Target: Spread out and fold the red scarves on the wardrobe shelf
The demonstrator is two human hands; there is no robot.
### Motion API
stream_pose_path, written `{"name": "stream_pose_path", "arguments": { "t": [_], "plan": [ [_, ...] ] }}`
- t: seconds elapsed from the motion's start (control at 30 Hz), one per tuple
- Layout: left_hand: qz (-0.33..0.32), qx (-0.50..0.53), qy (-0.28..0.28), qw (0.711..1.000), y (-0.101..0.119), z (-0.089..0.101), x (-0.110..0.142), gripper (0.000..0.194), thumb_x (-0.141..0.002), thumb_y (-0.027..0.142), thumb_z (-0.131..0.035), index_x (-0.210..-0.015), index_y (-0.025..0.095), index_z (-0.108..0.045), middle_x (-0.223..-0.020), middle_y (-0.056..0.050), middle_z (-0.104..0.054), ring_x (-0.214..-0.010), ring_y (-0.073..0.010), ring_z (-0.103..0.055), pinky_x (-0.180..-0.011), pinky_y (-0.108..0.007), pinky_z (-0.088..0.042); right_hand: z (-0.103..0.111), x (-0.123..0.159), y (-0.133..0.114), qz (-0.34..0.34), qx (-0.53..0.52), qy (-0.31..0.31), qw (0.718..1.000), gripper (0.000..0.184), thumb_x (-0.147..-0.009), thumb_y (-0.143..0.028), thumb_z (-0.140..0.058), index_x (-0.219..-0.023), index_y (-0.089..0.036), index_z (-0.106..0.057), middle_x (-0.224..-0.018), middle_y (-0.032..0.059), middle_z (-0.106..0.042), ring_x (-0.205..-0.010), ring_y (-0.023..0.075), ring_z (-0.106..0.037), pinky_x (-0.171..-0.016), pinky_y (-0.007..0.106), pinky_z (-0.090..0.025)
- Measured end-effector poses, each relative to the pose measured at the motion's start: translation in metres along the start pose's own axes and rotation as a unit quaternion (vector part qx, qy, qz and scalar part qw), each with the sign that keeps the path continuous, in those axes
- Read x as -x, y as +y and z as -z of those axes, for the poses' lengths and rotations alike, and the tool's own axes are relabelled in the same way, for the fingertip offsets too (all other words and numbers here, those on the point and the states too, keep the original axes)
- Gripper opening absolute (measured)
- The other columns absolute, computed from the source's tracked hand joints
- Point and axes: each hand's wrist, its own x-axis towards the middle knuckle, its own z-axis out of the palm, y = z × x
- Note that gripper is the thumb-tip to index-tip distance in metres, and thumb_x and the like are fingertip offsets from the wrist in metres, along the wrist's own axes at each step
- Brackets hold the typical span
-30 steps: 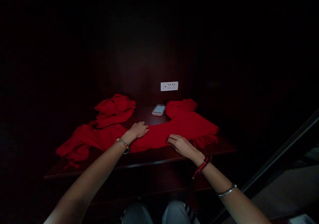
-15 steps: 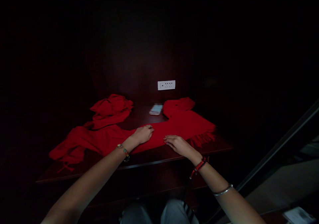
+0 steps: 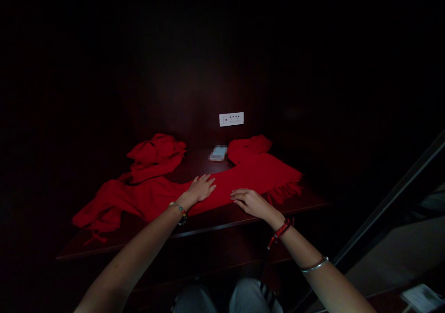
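Note:
A red fringed scarf [image 3: 255, 171] lies spread across a dark wooden shelf [image 3: 205, 227], with its fringe at the right end. Its left part is wrinkled and joins or meets a bunched red heap [image 3: 156, 150]; I cannot tell if that is one piece. My left hand [image 3: 200, 188] rests flat on the middle of the scarf, fingers spread. Close to the scarf's front edge, my right hand [image 3: 248, 201] touches the cloth with its fingers extended and slightly bent. Neither hand grasps the fabric visibly.
A pale, blurred-out flat object [image 3: 218, 153] lies behind the scarf. On the back wall is a white socket panel [image 3: 231, 119]. The shelf's front edge runs just below my hands, above my knees. A slanted dark frame [image 3: 389, 201] stands at the right.
My left hand's fingers have spread out and flattened on the scarf. My right hand has barely shifted, and the scarf lies nearly the same.

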Motion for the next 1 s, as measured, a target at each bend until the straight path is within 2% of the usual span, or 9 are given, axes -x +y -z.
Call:
{"name": "stream_pose_path", "arguments": {
  "t": [0.13, 0.27, 0.33, 0.4, 0.53, 0.67, 0.77, 0.9, 1.0],
  "plan": [
    [-0.071, 0.037, -0.003, 0.997, 0.022, -0.006, -0.003, 0.046, -0.089, 0.039, -0.018, -0.132, 0.022, -0.027, -0.14, -0.008, -0.02, -0.128, -0.0214, -0.015, -0.101, -0.042, -0.016, 0.005, 0.0, -0.003, -0.007, -0.011, 0.005, 1.0, 0.025, -0.083, -0.025, -0.044, -0.096, -0.016, -0.063, -0.097, 0.0066, -0.064, -0.095, 0.0159, -0.056, -0.088, 0.029, -0.041],
    [-0.076, 0.056, -0.004, 0.996, 0.025, -0.015, -0.008, 0.048, -0.089, 0.041, -0.016, -0.133, 0.023, -0.023, -0.14, -0.006, -0.019, -0.129, -0.0207, -0.013, -0.101, -0.044, -0.015, 0.007, -0.002, -0.002, -0.058, 0.021, 0.05, 0.997, 0.034, -0.085, -0.034, -0.04, -0.107, -0.015, -0.058, -0.108, 0.0087, -0.06, -0.106, 0.0172, -0.049, -0.094, 0.032, -0.034],
    [-0.072, 0.063, -0.001, 0.995, 0.023, -0.017, -0.009, 0.049, -0.089, 0.042, -0.016, -0.133, 0.022, -0.022, -0.141, -0.007, -0.019, -0.129, -0.0209, -0.013, -0.101, -0.044, -0.015, 0.005, -0.002, 0.001, -0.081, 0.052, 0.026, 0.995, 0.04, -0.086, -0.038, -0.038, -0.116, -0.015, -0.051, -0.118, 0.0106, -0.053, -0.114, 0.0189, -0.042, -0.098, 0.037, -0.03],
    [-0.062, 0.066, 0.004, 0.996, 0.022, -0.018, -0.008, 0.051, -0.088, 0.044, -0.017, -0.134, 0.021, -0.021, -0.141, -0.008, -0.018, -0.129, -0.0218, -0.012, -0.101, -0.044, -0.016, 0.002, 0.0, 0.003, -0.095, 0.076, -0.03, 0.992, 0.046, -0.086, -0.042, -0.033, -0.122, -0.015, -0.045, -0.125, 0.0113, -0.046, -0.119, 0.0198, -0.035, -0.099, 0.04, -0.026],
    [-0.035, 0.063, 0.013, 0.997, 0.021, -0.019, -0.009, 0.053, -0.087, 0.048, -0.018, -0.134, 0.022, -0.021, -0.141, -0.007, -0.016, -0.129, -0.0252, -0.011, -0.1, -0.048, -0.015, 0.001, 0.004, 0.003, -0.127, 0.098, -0.11, 0.981, 0.054, -0.087, -0.046, -0.022, -0.129, -0.015, -0.035, -0.133, 0.0118, -0.034, -0.125, 0.0195, -0.025, -0.102, 0.042, -0.019],
    [0.007, 0.067, 0.005, 0.998, 0.023, -0.022, -0.011, 0.061, -0.083, 0.055, -0.019, -0.134, 0.022, -0.018, -0.142, -0.009, -0.011, -0.128, -0.031, -0.006, -0.098, -0.053, -0.014, 0.007, -0.007, -0.002, -0.147, 0.105, -0.11, 0.977, 0.058, -0.087, -0.048, -0.02, -0.132, -0.012, -0.029, -0.137, 0.0129, -0.025, -0.128, 0.0211, -0.017, -0.103, 0.042, -0.016],
    [0.007, 0.078, 0.006, 0.997, 0.025, -0.022, -0.011, 0.065, -0.082, 0.057, -0.02, -0.135, 0.019, -0.019, -0.141, -0.011, -0.014, -0.128, -0.0316, -0.009, -0.098, -0.052, -0.015, 0.005, -0.024, -0.002, -0.153, 0.102, -0.105, 0.977, 0.057, -0.088, -0.044, -0.02, -0.133, -0.01, -0.026, -0.138, 0.0131, -0.023, -0.128, 0.0208, -0.014, -0.103, 0.04, -0.015],
    [0.017, 0.05, 0.073, 0.996, 0.015, -0.016, -0.002, 0.051, -0.086, 0.046, -0.023, -0.129, 0.019, -0.032, -0.139, -0.01, -0.024, -0.126, -0.0284, -0.019, -0.099, -0.048, -0.019, -0.008, -0.034, 0.005, -0.197, 0.11, -0.168, 0.96, 0.057, -0.087, -0.042, -0.021, -0.133, -0.007, -0.025, -0.138, 0.0143, -0.021, -0.128, 0.0222, -0.014, -0.103, 0.04, -0.014],
    [0.052, -0.006, 0.155, 0.987, -0.015, -0.001, 0.013, 0.039, -0.086, 0.033, -0.03, -0.12, 0.019, -0.044, -0.134, -0.009, -0.034, -0.123, -0.0256, -0.028, -0.098, -0.045, -0.023, -0.017, -0.031, 0.012, -0.199, 0.119, -0.175, 0.957, 0.058, -0.087, -0.043, -0.019, -0.133, -0.009, -0.025, -0.139, 0.0127, -0.019, -0.128, 0.0223, -0.013, -0.103, 0.041, -0.014]
  ]
}}
